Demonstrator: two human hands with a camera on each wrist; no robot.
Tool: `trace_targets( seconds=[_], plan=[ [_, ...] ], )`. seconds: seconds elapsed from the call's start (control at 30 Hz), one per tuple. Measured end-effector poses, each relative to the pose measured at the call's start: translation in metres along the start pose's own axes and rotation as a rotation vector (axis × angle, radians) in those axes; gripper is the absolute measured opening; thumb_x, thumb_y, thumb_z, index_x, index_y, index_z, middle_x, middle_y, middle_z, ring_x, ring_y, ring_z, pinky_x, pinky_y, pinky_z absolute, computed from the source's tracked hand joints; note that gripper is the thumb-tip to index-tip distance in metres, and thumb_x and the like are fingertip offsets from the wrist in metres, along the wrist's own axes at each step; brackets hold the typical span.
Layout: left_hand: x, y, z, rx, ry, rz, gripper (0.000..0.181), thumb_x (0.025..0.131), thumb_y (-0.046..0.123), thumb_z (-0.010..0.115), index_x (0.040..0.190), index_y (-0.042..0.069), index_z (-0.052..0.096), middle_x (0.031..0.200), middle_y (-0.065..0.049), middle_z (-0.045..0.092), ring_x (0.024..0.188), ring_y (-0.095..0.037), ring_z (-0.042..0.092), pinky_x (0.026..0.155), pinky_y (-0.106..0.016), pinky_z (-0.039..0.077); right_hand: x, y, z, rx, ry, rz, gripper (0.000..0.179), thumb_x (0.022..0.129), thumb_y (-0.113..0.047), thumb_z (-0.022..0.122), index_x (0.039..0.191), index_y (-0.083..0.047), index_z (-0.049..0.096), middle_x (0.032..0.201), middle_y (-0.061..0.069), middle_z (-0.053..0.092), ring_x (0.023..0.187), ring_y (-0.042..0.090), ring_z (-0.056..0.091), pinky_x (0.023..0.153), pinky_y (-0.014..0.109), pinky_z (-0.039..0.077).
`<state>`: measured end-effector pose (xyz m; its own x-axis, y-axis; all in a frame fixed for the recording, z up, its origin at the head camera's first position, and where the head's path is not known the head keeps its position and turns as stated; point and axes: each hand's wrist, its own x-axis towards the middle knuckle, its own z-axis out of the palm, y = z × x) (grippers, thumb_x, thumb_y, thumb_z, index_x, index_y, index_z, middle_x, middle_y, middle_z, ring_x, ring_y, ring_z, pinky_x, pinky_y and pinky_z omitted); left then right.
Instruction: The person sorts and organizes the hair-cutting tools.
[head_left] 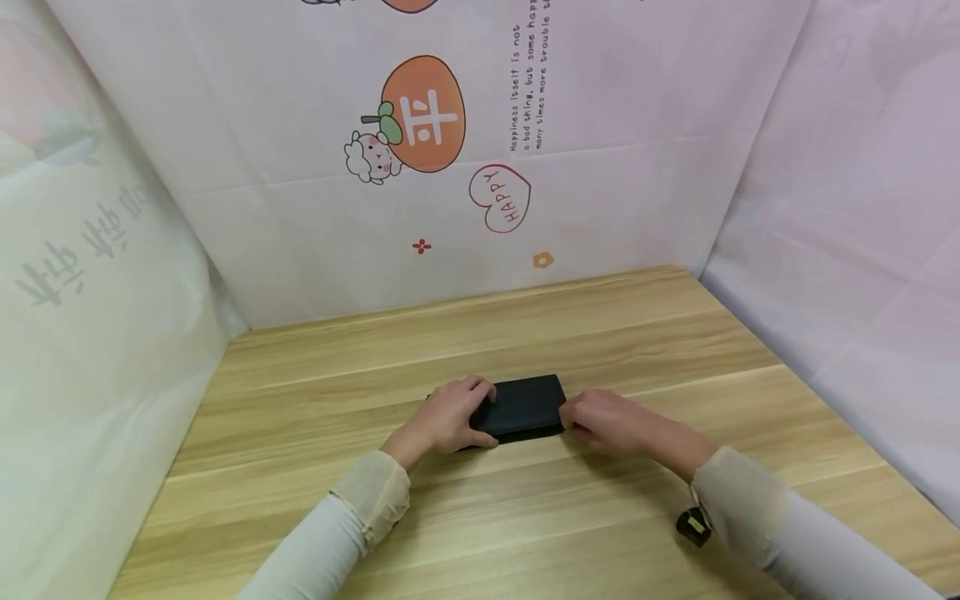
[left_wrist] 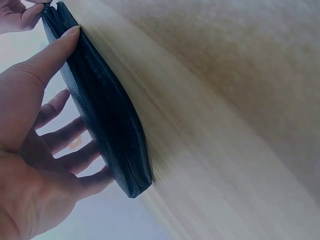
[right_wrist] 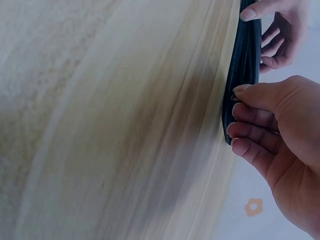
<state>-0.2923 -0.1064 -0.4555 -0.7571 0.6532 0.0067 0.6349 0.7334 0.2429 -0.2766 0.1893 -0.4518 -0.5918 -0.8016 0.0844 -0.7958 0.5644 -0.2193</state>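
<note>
A black zippered wallet (head_left: 528, 404) lies flat on the table, its zipper edge toward me. My left hand (head_left: 452, 414) holds its left part, thumb on the near edge and fingers spread over the top. In the left wrist view the zipper teeth run along the side of the wallet (left_wrist: 107, 115), below the thumb. At the right near corner my right hand (head_left: 606, 419) pinches the zipper pull between thumb and curled fingers. A gap shows along the zipper of the wallet (right_wrist: 245, 60) between the two hands in the right wrist view; the right thumb mostly hides the pull.
The wood-grain table (head_left: 300, 500) reaches back to a white printed cloth (head_left: 315, 242) hanging behind it. More pale cloth (head_left: 847, 250) hangs at the right and left sides. A small black device (head_left: 693, 527) with a yellow label hangs at the right wrist.
</note>
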Motion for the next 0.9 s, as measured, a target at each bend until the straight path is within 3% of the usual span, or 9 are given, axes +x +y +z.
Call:
trace_targets(
  seconds=[0.9],
  plan=[
    [-0.0009,0.0022,-0.001,-0.008,-0.009,-0.017,0.061,0.088,0.048,0.08,0.133,0.016,0.056,0.144,-0.007,0.052,0.125,-0.03,0.056,0.103,-0.05,0.046,0.0029,-0.0066,0.0014,0.021,-0.019,-0.006,0.034,0.092,0.006,0.066,0.072,-0.018,0.054,0.07,-0.012,0.045,0.064,0.005,0.037,0.06,0.023,0.036]
  ],
)
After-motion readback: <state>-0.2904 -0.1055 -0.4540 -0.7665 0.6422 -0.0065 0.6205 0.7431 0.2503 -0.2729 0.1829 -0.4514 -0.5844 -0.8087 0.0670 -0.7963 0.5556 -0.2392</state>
